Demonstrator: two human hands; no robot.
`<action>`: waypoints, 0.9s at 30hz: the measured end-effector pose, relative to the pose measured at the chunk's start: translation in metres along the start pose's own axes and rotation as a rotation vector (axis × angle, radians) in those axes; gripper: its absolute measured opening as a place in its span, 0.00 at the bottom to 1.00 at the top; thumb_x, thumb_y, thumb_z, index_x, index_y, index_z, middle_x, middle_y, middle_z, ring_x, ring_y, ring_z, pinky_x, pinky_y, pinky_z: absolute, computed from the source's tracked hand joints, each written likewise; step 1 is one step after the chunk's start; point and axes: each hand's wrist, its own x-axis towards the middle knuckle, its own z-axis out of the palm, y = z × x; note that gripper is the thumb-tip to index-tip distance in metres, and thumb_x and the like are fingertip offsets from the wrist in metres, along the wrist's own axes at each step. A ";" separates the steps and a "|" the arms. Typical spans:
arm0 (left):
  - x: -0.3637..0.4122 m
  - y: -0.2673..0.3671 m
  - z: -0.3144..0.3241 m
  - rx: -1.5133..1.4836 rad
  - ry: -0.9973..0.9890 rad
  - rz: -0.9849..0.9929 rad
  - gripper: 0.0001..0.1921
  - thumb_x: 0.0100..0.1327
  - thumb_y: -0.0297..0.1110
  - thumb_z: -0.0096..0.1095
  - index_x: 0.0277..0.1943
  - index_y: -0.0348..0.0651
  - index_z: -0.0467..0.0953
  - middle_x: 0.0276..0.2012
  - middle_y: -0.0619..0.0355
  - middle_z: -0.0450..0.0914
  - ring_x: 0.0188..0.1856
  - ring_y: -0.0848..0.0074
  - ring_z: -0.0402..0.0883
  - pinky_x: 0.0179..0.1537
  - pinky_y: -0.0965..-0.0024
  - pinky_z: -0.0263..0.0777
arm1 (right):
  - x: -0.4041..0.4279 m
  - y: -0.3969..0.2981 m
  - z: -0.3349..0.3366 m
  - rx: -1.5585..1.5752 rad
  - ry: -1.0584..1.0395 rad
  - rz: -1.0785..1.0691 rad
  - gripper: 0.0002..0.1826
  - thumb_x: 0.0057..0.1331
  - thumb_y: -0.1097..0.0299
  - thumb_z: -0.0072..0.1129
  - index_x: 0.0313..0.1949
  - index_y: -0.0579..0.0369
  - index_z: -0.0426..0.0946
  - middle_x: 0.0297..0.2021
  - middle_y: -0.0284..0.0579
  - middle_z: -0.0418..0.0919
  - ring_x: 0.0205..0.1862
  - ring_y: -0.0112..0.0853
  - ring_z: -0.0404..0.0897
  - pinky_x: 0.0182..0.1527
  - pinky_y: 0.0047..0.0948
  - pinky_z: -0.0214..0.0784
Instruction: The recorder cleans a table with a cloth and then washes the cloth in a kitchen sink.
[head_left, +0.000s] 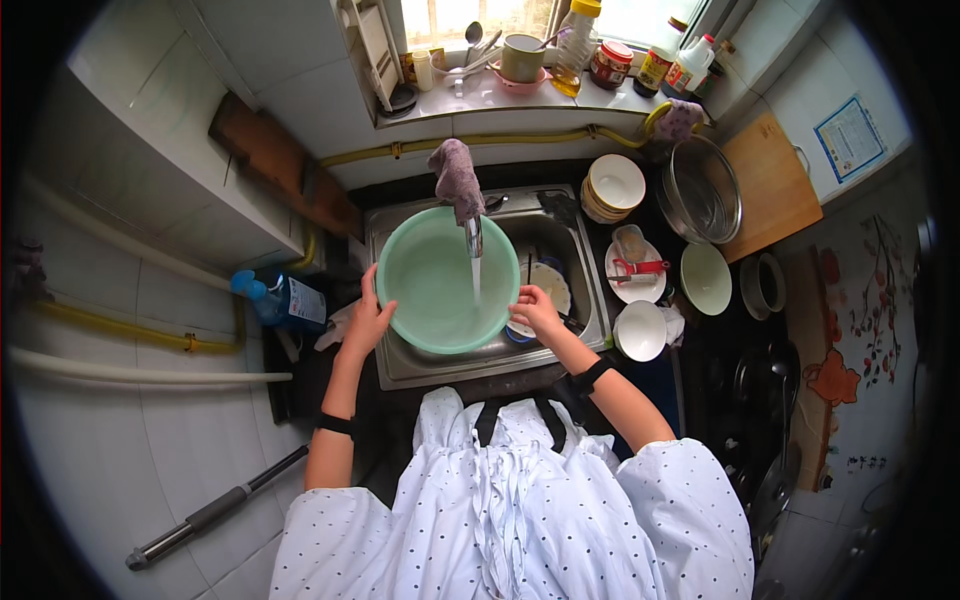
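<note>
A green plastic basin stands over the left part of a stainless steel sink. Water runs into it from a metal faucet with a purple cloth wrapped on top. My left hand grips the basin's left rim, fingers outside and thumb at the edge. My right hand touches the right rim with its fingertips; how firmly it holds is hard to tell. Right of the basin, partly hidden by it, a patterned plate lies in the sink among other dishes.
Right of the sink are stacked bowls, a plate with a red-handled peeler or knife, a white bowl, a green bowl and a metal strainer. A blue pump bottle stands left. Bottles and a cup line the windowsill.
</note>
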 end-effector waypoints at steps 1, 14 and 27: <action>-0.001 -0.002 0.009 0.001 -0.005 0.001 0.37 0.61 0.29 0.54 0.68 0.49 0.42 0.34 0.51 0.79 0.33 0.74 0.79 0.33 0.73 0.69 | -0.001 -0.004 -0.001 -0.044 0.015 -0.066 0.21 0.53 0.81 0.56 0.47 0.59 0.65 0.37 0.40 0.73 0.39 0.29 0.75 0.41 0.29 0.73; 0.008 -0.050 0.157 -0.782 -0.321 -0.672 0.36 0.64 0.28 0.51 0.68 0.57 0.37 0.45 0.49 0.74 0.43 0.66 0.78 0.40 0.58 0.75 | -0.034 -0.098 -0.001 -0.233 -0.130 -0.455 0.20 0.57 0.74 0.61 0.49 0.63 0.68 0.36 0.35 0.73 0.37 0.19 0.73 0.40 0.18 0.67; -0.001 -0.069 0.135 -0.992 -1.107 -1.139 0.15 0.65 0.40 0.46 0.22 0.49 0.61 0.15 0.69 0.59 0.14 0.87 0.55 0.15 0.83 0.48 | -0.010 -0.124 0.029 0.408 -0.220 0.064 0.48 0.56 0.84 0.54 0.66 0.64 0.27 0.49 0.61 0.64 0.47 0.45 0.74 0.51 0.37 0.72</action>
